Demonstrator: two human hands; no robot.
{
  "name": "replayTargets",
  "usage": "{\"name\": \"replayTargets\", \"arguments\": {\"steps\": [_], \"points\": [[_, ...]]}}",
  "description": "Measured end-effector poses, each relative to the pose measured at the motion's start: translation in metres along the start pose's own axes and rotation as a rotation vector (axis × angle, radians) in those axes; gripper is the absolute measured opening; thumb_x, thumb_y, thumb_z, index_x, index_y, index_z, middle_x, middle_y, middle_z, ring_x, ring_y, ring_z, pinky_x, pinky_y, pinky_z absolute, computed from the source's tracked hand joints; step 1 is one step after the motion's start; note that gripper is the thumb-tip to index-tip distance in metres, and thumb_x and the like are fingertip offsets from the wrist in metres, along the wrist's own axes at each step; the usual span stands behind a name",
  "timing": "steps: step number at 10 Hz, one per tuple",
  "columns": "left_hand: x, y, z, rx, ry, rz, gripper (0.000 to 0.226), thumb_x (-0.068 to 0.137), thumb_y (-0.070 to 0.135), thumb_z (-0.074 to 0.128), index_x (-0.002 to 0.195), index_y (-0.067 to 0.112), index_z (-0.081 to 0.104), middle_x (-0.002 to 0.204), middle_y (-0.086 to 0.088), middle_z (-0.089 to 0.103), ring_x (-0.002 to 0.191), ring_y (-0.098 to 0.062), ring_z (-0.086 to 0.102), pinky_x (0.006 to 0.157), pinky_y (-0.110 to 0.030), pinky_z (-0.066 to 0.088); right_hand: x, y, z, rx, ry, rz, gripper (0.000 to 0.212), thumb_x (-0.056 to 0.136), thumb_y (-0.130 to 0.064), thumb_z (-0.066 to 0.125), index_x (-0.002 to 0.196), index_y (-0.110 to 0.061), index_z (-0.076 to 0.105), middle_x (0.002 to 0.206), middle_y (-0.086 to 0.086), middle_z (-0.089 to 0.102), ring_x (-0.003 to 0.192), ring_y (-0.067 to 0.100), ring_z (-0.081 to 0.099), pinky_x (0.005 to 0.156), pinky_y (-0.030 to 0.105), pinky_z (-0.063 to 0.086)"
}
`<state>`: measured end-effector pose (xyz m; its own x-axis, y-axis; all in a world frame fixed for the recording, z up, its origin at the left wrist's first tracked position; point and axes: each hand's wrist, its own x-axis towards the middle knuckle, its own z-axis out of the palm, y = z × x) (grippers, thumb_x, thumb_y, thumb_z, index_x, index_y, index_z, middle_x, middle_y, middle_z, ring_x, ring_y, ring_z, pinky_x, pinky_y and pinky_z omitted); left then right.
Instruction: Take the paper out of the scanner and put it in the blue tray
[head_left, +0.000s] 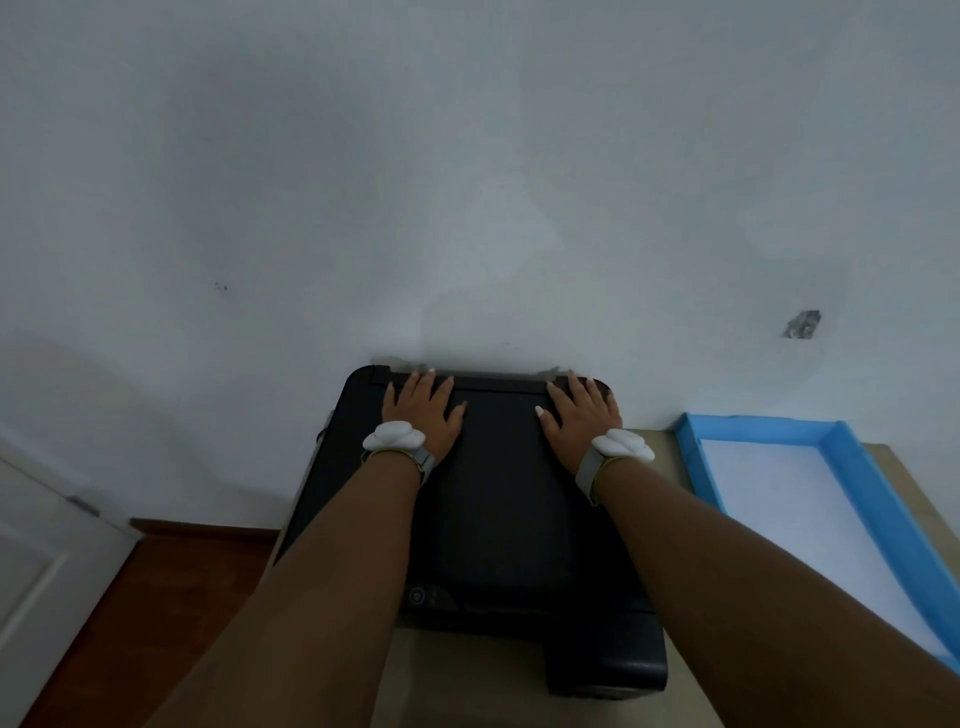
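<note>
A black scanner (498, 499) sits on a tan table against the wall, its lid down. My left hand (423, 410) lies flat on the far left of the lid, fingers spread. On the far right of the lid rests my right hand (579, 413), also flat with fingers apart. Neither hand holds anything. No paper shows at the scanner; whatever is under the lid is hidden. The blue tray (862, 488) stands to the right of the scanner, with a white sheet (810, 525) lying inside it.
A pale wall (467, 182) rises directly behind the scanner. The tan table (457, 675) carries the scanner and the tray. To the left are a reddish-brown floor (156, 597) and a white door (36, 545). White sensors are strapped to both wrists.
</note>
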<state>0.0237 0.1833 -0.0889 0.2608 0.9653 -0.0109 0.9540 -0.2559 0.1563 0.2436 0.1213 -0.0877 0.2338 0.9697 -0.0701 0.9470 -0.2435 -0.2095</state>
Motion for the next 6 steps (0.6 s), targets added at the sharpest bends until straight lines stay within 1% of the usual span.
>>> {"name": "replayTargets", "arguments": {"steps": [1,2,3,4,5,6], "points": [[-0.004,0.004,-0.002,0.028,-0.062,0.009,0.054,0.097,0.049,0.025,0.149,0.031,0.023,0.161,0.001,0.017,0.149,-0.021,0.01,0.12,-0.047,0.006,-0.007,0.001,-0.001,-0.01,-0.049,0.004,0.058,0.095,-0.055,0.023,0.148,-0.034,0.022,0.162,0.0,0.011,0.15,0.023,0.005,0.121,0.045,0.004],[-0.013,0.004,-0.006,0.063,-0.091,0.072,0.053,0.098,0.046,0.028,0.147,0.028,0.027,0.159,-0.001,0.022,0.148,-0.023,0.017,0.119,-0.046,0.016,-0.019,-0.001,-0.007,-0.031,-0.082,-0.012,0.058,0.095,-0.054,0.026,0.148,-0.031,0.024,0.161,0.001,0.014,0.149,0.025,0.009,0.121,0.045,0.011],[-0.025,0.005,-0.02,0.138,-0.158,0.137,0.054,0.097,0.045,0.032,0.147,0.025,0.029,0.157,-0.003,0.027,0.143,-0.026,0.027,0.115,-0.043,0.029,-0.034,-0.001,-0.02,-0.049,-0.153,-0.034,0.059,0.094,-0.052,0.032,0.148,-0.026,0.027,0.159,0.004,0.022,0.147,0.029,0.018,0.119,0.044,0.022],[-0.04,0.01,-0.038,0.237,-0.156,0.202,0.05,0.094,0.046,0.036,0.139,0.025,0.042,0.146,-0.004,0.043,0.13,-0.026,0.045,0.102,-0.041,0.041,-0.053,-0.001,-0.038,-0.069,-0.201,-0.017,0.057,0.093,-0.049,0.041,0.144,-0.024,0.035,0.152,0.005,0.033,0.138,0.03,0.035,0.111,0.044,0.038],[-0.047,0.016,-0.046,0.26,-0.117,0.212,0.048,0.093,0.047,0.037,0.135,0.026,0.047,0.14,-0.002,0.049,0.125,-0.025,0.05,0.098,-0.04,0.043,-0.064,0.003,-0.047,-0.073,-0.203,-0.012,0.056,0.091,-0.048,0.044,0.141,-0.024,0.039,0.148,0.005,0.039,0.132,0.031,0.044,0.107,0.044,0.042],[-0.051,0.026,-0.052,0.293,-0.109,0.248,0.049,0.093,0.048,0.036,0.135,0.026,0.048,0.14,-0.001,0.048,0.125,-0.025,0.049,0.099,-0.041,0.043,-0.074,0.013,-0.057,-0.101,-0.191,0.002,0.056,0.091,-0.048,0.045,0.142,-0.025,0.038,0.148,0.006,0.04,0.131,0.031,0.045,0.107,0.042,0.042]]}}
